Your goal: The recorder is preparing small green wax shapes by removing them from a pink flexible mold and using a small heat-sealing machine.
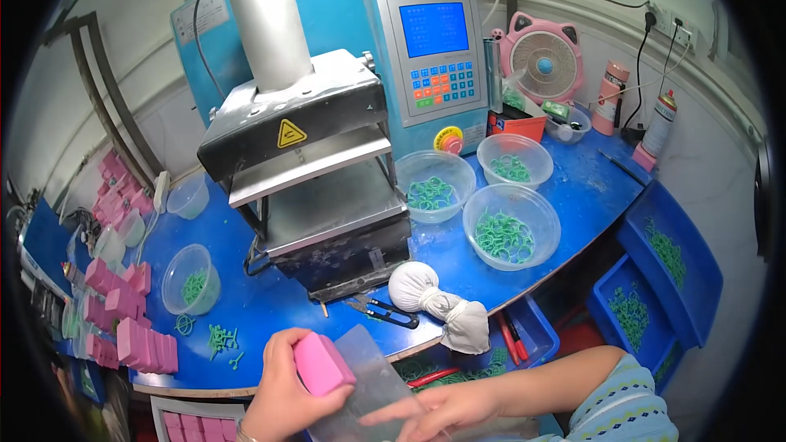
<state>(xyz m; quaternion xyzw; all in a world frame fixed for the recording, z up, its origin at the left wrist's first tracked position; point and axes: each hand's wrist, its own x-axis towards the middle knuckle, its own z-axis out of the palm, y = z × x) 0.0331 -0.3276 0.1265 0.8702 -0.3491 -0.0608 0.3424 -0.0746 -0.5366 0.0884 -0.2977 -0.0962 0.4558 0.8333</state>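
My left hand (287, 390) grips a pink rubber mould block (323, 363) between thumb and fingers, at the bottom centre of the head view. Against the block's right side stands a clear plastic plate (371, 359), tilted. My right hand (439, 412) holds this plate low down, its index finger stretched along the plate towards the left. Part of the right hand looks hazy through the plate. Just beyond the hands lie black-handled thread snips (387, 312) and a white cloth pouch (439, 304) tied in the middle.
A press machine (307, 153) with two metal platens stands behind. Plastic bowls (511, 227) hold green wax rings. Stacked pink blocks (146, 347) and loose green wax pieces (221, 339) lie left. Blue trays (669, 258) stand right; another tray (534, 331) sits under the table edge.
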